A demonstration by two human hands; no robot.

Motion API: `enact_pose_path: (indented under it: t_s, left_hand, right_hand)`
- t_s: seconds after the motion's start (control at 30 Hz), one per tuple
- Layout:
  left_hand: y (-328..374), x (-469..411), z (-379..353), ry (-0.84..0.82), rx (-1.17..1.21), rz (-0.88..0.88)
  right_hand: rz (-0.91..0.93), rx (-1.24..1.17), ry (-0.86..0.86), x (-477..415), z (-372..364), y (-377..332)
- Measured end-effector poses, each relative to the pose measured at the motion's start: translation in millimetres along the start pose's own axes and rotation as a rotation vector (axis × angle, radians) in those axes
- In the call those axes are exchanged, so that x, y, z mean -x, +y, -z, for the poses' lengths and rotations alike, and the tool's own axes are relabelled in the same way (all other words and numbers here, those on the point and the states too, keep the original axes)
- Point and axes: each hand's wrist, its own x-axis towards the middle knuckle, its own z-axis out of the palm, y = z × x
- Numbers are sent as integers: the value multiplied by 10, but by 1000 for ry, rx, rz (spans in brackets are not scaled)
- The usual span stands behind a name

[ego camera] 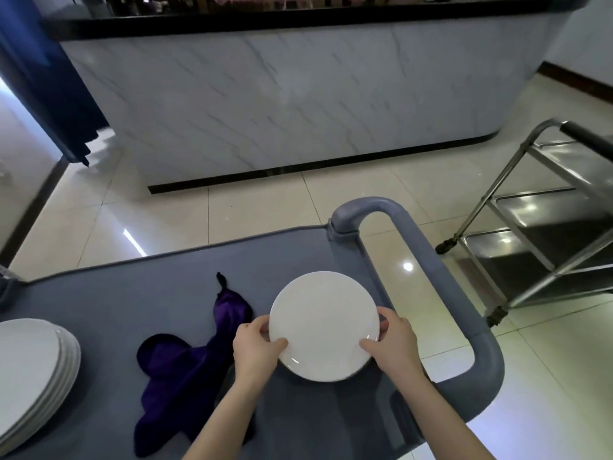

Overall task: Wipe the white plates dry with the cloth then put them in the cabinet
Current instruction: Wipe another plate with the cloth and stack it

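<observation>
A round white plate is held just above the grey cart top, near its right end. My left hand grips the plate's left rim, thumb on top. On the opposite rim, my right hand grips it the same way. A crumpled purple cloth lies on the cart to the left of the plate, touched by neither hand. A stack of several white plates sits at the cart's left end.
The cart's grey handle loops up on the right. A steel shelf trolley stands on the tiled floor at the right. A marble-fronted counter with a black top runs across ahead. A dark blue curtain hangs at the left.
</observation>
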Motion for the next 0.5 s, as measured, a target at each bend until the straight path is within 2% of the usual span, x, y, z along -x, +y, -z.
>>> enact_pose_path:
  t_s: [0.07, 0.2, 0.33, 0.5]
  left_hand:
    - [-37, 18, 44, 7, 68, 8]
    - [-109, 55, 282, 34, 180, 17]
    - [-169, 15, 587, 60, 231, -20]
    - [-307, -103, 876, 36, 230, -120]
  right_hand:
    - [10, -70, -10, -8, -8, -28]
    - [4, -364, -90, 20, -71, -123]
    - [-59, -652, -250, 85, -316, -348]
    - [-128, -779, -250, 81, -549, -548]
